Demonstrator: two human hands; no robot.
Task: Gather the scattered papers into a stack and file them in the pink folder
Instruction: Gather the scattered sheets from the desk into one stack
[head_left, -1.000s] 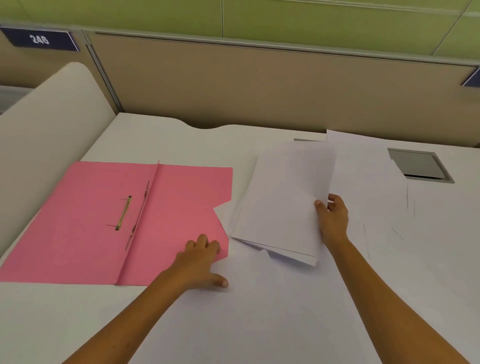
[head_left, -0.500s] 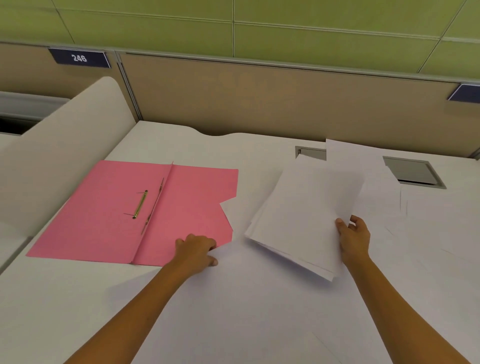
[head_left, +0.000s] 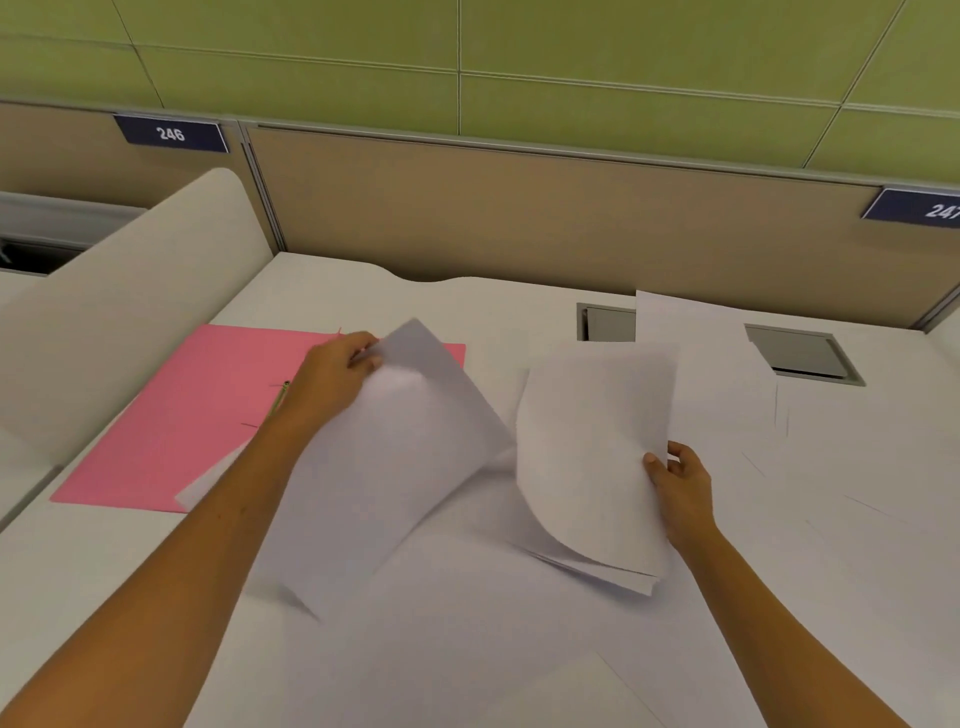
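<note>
A dark blue number plate (head_left: 171, 134) reading "246" in white sits on the tan partition (head_left: 519, 213) at ten o'clock. A second plate (head_left: 917, 207) at two o'clock shows "247", its last digit cut by the frame edge.

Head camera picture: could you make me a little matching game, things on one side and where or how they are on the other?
Things:
1. pink folder
2. single sheet
3. paper stack
4. desk hatch

States:
A. gripped by the right hand
B. lying open on the desk
C. lifted by the left hand
D. set in the desk, far right

Pairs: 1-B, 2-C, 3-A, 4-D
</note>
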